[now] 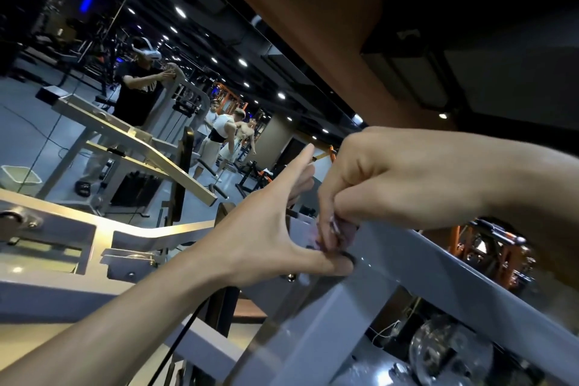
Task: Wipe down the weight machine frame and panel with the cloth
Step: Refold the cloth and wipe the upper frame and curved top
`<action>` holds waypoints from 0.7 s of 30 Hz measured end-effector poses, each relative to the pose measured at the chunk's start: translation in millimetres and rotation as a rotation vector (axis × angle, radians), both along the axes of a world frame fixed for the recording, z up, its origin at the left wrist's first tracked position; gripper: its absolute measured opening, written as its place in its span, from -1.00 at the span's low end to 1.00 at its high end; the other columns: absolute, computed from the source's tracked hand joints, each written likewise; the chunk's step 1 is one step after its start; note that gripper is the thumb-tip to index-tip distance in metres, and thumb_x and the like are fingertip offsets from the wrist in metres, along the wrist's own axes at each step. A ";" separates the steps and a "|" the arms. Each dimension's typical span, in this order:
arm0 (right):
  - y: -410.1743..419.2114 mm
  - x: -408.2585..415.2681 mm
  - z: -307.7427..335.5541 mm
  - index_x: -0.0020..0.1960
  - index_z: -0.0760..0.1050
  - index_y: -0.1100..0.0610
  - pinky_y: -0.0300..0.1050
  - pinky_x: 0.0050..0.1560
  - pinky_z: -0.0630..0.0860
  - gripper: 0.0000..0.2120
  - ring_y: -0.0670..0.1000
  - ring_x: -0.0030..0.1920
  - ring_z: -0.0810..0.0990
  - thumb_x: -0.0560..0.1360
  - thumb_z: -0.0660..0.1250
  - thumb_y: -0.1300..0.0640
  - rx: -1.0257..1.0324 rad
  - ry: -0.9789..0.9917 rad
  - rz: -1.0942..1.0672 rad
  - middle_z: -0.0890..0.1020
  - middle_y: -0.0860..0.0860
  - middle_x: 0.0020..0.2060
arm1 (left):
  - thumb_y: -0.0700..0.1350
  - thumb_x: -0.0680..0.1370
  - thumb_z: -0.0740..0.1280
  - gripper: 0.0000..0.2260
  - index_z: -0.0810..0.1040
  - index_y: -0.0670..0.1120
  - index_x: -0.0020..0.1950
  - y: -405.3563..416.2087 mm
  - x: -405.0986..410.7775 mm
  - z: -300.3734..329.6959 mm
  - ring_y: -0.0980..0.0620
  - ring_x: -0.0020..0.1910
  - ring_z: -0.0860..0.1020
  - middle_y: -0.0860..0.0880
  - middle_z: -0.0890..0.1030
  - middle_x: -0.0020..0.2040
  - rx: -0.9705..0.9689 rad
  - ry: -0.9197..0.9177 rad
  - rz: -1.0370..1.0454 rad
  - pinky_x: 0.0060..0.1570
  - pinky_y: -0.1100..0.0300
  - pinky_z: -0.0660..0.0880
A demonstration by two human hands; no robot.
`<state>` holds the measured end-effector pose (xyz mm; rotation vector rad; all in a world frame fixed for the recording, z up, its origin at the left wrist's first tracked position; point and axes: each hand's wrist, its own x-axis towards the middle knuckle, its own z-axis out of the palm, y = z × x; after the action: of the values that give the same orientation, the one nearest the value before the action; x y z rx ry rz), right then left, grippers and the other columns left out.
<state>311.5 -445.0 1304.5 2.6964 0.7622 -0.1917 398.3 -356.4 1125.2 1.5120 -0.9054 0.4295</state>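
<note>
So the view is tilted hard, everything slants. Far left there's a mirror wall (125, 78) showing open grey gym floor, with a pale bin (20, 177) sitting at the left edge. In the reflection I count one person with a white headset standing at a machine, plus what looks like three more people further back, though they're small and blurry so don't hold me to that.

The weight machine frame (438, 276) is grey painted steel: one beam crosses the lower left, and one fat beam runs from the middle down to the right edge, with a square upright joining it from below. Not much room up there, since a brown padded piece (297, 9) hangs right above the hands.

Two hands, one cloth. The left hand (266, 229) is spread wide, fingers straight and pointing up, thumb tip pressed flat on the beam just beside a dark hole. The right hand (385, 178) comes in from the right with fingers curled down, pinching a small scrunched pinkish cloth (336, 230) against the top edge of the beam, just above the left thumb.
</note>
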 end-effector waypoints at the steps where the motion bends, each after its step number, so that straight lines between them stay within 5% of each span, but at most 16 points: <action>1: -0.5 -4.5 -2.3 -0.21 0.73 -0.03 -0.03 0.02 0.61 -0.74 -0.22 -0.11 0.68 0.50 0.31 0.19 -0.001 0.004 0.012 0.72 -0.21 -0.23 | 0.17 0.24 0.70 0.23 -0.12 0.31 0.63 0.0 0.0 0.2 0.37 0.50 0.24 0.25 0.32 0.56 0.004 0.000 -0.008 0.55 0.12 0.21; 4: -8.5 -0.7 -7.4 -0.18 0.72 0.08 -0.14 -0.16 0.59 -0.74 -0.13 -0.23 0.67 0.52 0.26 0.10 0.031 -0.084 0.078 0.71 -0.10 -0.31 | 0.21 0.23 0.68 0.24 -0.15 0.32 0.63 1.5 -0.5 -0.8 0.39 0.51 0.21 0.28 0.25 0.58 0.015 -0.006 -0.013 0.56 0.12 0.18; 7: -23.5 -1.9 1.7 -0.10 0.74 0.00 0.19 0.07 0.63 -0.69 0.16 0.04 0.71 0.42 0.22 -0.01 0.105 -0.073 0.114 0.75 0.06 -0.12 | 0.24 0.22 0.67 0.25 -0.17 0.34 0.62 4.8 -2.4 -1.4 0.48 0.48 0.17 0.33 0.16 0.60 0.043 0.004 -0.019 0.55 0.20 0.15; 10: -39.7 -24.7 28.8 -0.07 0.75 -0.09 0.17 0.14 0.62 -0.72 0.17 0.09 0.72 0.45 0.27 0.13 0.283 -0.025 0.137 0.77 -0.02 -0.07 | 0.26 0.22 0.65 0.24 -0.18 0.33 0.62 6.8 -1.9 -0.7 0.49 0.48 0.16 0.35 0.14 0.60 0.069 -0.009 -0.016 0.56 0.17 0.16; 13: -58.7 -35.1 53.2 -0.07 0.74 -0.10 0.01 0.10 0.64 -0.70 0.05 0.01 0.74 0.55 0.29 0.21 0.440 -0.332 0.227 0.76 -0.03 -0.10 | 0.29 0.23 0.63 0.23 -0.18 0.32 0.62 4.8 -3.7 0.4 0.49 0.48 0.16 0.36 0.13 0.59 0.095 -0.023 -0.004 0.57 0.10 0.17; 16: -70.3 -25.9 48.4 0.02 0.70 -0.19 0.24 -0.05 0.66 -0.75 0.15 -0.13 0.72 0.62 0.27 0.08 0.429 -0.537 0.247 0.75 -0.04 -0.16 | 0.30 0.26 0.61 0.19 -0.17 0.33 0.62 5.0 -4.5 0.9 0.50 0.47 0.18 0.36 0.15 0.59 0.089 -0.020 0.004 0.55 0.13 0.17; 19: -67.0 -32.2 11.0 0.08 0.68 -0.20 -0.09 -0.30 0.60 -0.71 -0.07 -0.35 0.65 0.61 0.30 0.15 0.268 -0.491 0.237 0.72 -0.16 -0.22 | 0.29 0.29 0.60 0.14 -0.13 0.34 0.62 6.6 -4.7 0.2 0.50 0.46 0.20 0.38 0.16 0.58 0.080 -0.012 -0.004 0.49 0.21 0.18; 21: -65.7 -42.5 -11.9 0.14 0.70 -0.13 -0.36 -0.17 0.55 -0.72 -0.22 -0.09 0.70 0.58 0.28 0.12 0.167 -0.457 0.297 0.73 -0.25 -0.03 | 0.30 0.30 0.59 0.11 -0.10 0.35 0.62 7.6 -3.9 0.1 0.50 0.45 0.21 0.39 0.17 0.57 0.080 -0.017 0.001 0.45 0.26 0.19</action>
<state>269.0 -510.7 1292.5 2.5784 1.0440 0.5600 394.4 -348.8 1125.3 1.5840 -0.9442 0.4118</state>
